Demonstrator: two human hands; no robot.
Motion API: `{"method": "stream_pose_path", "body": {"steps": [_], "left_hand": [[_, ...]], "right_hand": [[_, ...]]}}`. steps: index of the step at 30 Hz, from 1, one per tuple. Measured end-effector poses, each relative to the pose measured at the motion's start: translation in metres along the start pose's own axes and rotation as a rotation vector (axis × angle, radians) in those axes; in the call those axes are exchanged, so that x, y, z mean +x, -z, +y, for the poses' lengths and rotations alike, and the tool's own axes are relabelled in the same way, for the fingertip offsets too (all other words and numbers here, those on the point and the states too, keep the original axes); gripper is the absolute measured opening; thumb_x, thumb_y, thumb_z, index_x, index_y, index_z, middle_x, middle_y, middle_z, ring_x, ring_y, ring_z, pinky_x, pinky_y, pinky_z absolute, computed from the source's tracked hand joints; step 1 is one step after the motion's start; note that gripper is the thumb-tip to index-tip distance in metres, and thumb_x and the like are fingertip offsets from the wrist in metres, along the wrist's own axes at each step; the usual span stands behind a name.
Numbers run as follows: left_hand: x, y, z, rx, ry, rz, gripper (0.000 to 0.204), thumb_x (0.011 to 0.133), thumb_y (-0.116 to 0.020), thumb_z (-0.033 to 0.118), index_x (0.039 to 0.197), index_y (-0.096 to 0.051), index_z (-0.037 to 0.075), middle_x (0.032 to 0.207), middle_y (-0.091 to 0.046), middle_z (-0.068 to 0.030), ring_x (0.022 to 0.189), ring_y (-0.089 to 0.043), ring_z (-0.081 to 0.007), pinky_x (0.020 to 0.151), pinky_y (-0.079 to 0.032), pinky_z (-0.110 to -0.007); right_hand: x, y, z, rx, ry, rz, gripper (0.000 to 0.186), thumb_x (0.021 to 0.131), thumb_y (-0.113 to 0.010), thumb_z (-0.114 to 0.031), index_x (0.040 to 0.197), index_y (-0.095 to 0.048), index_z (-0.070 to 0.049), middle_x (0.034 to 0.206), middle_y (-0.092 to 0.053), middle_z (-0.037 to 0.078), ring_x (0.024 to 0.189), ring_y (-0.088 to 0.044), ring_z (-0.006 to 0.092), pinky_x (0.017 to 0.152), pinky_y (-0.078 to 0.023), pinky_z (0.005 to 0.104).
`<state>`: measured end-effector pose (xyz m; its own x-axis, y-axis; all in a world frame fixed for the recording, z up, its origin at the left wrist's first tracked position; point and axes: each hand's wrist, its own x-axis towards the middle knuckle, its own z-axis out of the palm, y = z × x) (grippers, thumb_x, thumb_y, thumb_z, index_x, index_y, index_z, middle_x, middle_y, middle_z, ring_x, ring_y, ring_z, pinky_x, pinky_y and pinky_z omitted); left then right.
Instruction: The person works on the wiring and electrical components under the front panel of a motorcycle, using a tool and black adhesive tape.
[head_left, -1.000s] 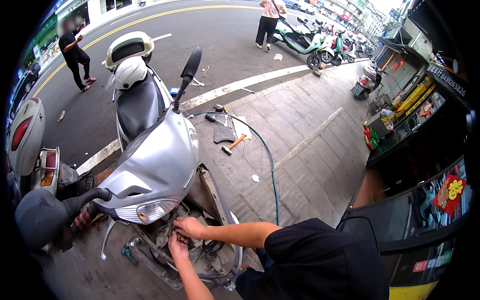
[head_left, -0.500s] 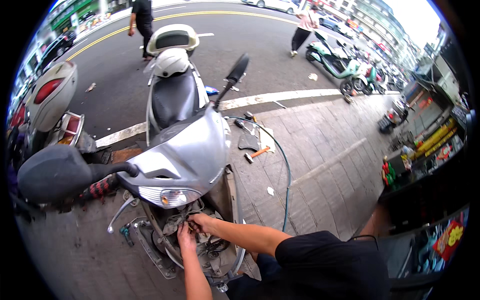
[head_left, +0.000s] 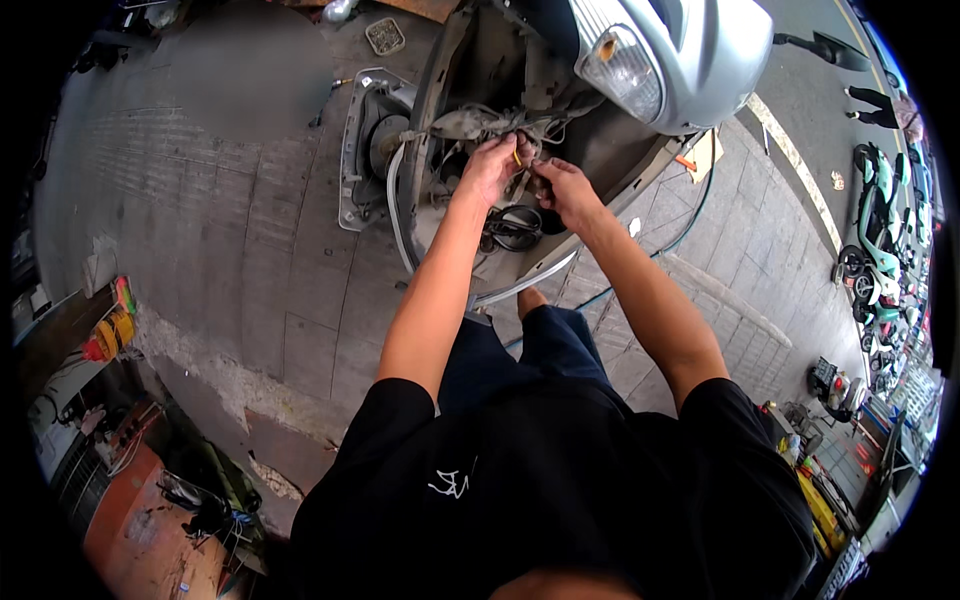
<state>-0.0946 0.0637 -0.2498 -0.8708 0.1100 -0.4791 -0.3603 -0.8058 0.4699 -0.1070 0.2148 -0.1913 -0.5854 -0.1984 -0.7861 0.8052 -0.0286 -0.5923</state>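
Scooter (head_left: 690, 70) gets cut off up top, and whether anything's gripped by the right hand (head_left: 566, 187) can't really be made out.

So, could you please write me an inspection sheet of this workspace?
Surface: paved ground with visible joints.
Work items: silver scooter, its front open below the headlight.
Clutter: a panel and a small tray on the ground; the tray's contents are too small to tell.
Hands: left hand, fingers bent on a small yellow piece; right hand close beside it, its grip unclear.
Cables: wires by the hands, black coil inside the open front, teal hose on the ground.
Surroundings: parked scooters; a person on the road.
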Motion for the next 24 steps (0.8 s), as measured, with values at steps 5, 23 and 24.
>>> {"method": "stream_pose_path", "body": {"steps": [5,23,24], "left_hand": [[-0.003,0.012,0.016,0.406,-0.020,0.057,0.026,0.093,-0.064,0.025,0.100,-0.063,0.000,0.093,-0.065,-0.0072,0.085,-0.065,-0.0198,0.082,-0.051,-0.035],[-0.002,0.022,-0.010,-0.139,0.098,-0.137,0.016,0.094,-0.059,0.023,0.093,-0.058,0.007,0.089,-0.058,-0.0061,0.094,-0.059,-0.0238,0.096,-0.047,-0.046],[-0.003,0.011,-0.001,-0.108,0.056,-0.146,0.016,0.095,-0.059,0.024,0.091,-0.057,0.008,0.087,-0.057,-0.0052,0.091,-0.059,-0.0231,0.094,-0.048,-0.046]], "right_hand": [[-0.026,0.033,0.044,-0.690,0.276,0.045,0.021,0.086,-0.064,-0.023,0.084,-0.063,-0.002,0.068,-0.064,0.011,0.061,-0.062,0.0210,0.060,-0.049,0.0348],[0.003,-0.007,0.189,-1.322,0.307,-0.229,0.038,0.086,-0.050,-0.025,0.119,-0.053,-0.007,0.091,-0.067,0.025,0.086,-0.067,0.0392,0.073,-0.052,0.0500],[-0.004,-0.012,0.175,-1.303,0.274,-0.235,0.036,0.087,-0.049,-0.026,0.118,-0.054,-0.008,0.092,-0.066,0.027,0.088,-0.066,0.0402,0.075,-0.052,0.0513]]}}
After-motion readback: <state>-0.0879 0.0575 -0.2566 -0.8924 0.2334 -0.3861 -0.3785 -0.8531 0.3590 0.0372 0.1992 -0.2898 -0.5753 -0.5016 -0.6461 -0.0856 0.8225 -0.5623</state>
